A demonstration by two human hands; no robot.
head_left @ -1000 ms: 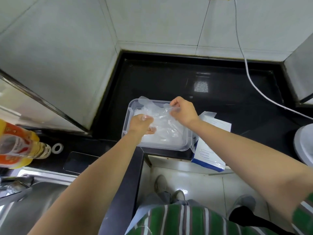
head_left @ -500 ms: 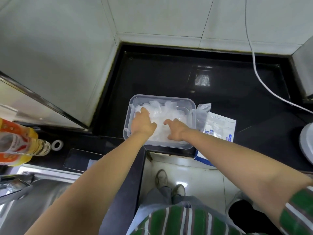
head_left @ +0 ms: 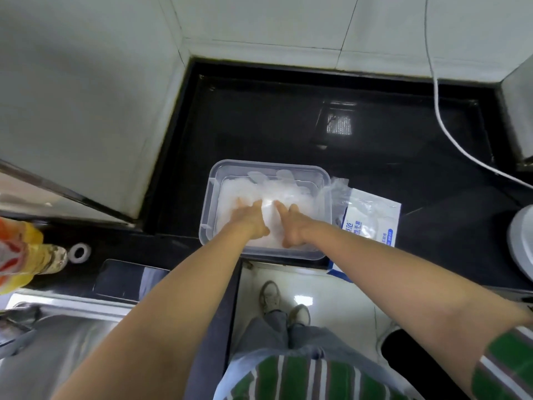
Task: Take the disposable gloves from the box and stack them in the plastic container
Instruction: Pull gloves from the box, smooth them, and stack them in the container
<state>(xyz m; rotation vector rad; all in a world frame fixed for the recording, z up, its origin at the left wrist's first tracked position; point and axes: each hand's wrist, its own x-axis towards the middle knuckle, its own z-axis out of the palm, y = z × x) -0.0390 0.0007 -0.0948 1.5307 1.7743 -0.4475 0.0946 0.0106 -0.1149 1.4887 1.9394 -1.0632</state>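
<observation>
Fingers of the left hand lie straight and spread, palm down, pressing the heap of disposable gloves inside the plastic container at the centre of the frame; nothing is pinched. Just to their right, the fingers of the right hand lie equally flat and uncurled on the same heap, so both hands seem to be flattening the stack rather than fetching a new glove. The film looks thin, slick and springy. I judge it may puff back up or cling to the palms when the hands lift, dragging the top glove out of line or over the rim. The container sits close to the front edge of the dark surface, and a hard push toward the body could slide it on the glossy top toward the floor. Right of it, just beside its wall, the box lies flat with a loose glove bulging from its open end. Its near corner pokes past the edge of the surface, so a careless tug on the next glove could tip the light pack off. At the upper right a white cable hangs well apart from the work.
</observation>
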